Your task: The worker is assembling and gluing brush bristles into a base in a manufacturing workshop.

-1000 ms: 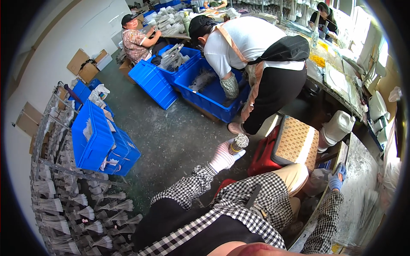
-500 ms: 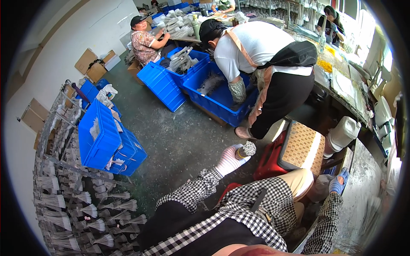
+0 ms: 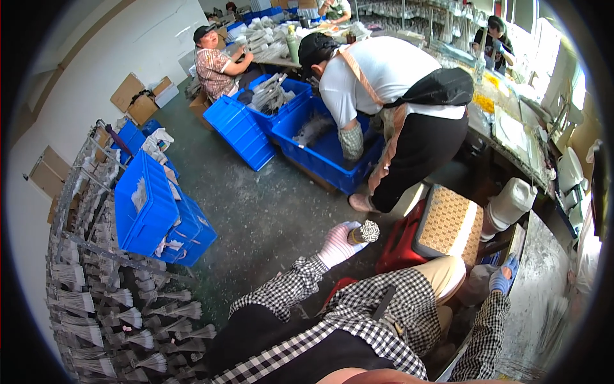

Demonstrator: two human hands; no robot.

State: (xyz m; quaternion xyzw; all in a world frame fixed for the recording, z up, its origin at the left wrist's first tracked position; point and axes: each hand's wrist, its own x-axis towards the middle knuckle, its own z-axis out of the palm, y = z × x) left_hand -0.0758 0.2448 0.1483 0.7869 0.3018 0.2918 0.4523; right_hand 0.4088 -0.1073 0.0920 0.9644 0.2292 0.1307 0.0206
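Observation:
My left hand (image 3: 338, 243), in a white knitted glove with a checked sleeve, is stretched out over the concrete floor. It is closed around a small round bundle of pale bristles (image 3: 366, 231) with a gold band. My right hand (image 3: 504, 280), in a blue glove, rests low by the edge of the grey workbench (image 3: 543, 301), near a white plastic jug (image 3: 510, 205). Its fingers are curled, and I cannot make out whether they hold anything. A red stool (image 3: 400, 246) with a woven cushion (image 3: 449, 224) stands just past the bundle.
A person in a white shirt (image 3: 390, 83) bends over a blue crate (image 3: 323, 150) straight ahead. Another person (image 3: 214, 61) sits at the back by more blue crates (image 3: 240, 128). Blue crates (image 3: 150, 205) and a rack of bristle bundles (image 3: 115, 307) fill the left.
My left hand has stayed shut on the bristle bundle and lifted it slightly forward and right. The bending person has leaned deeper into the blue crate.

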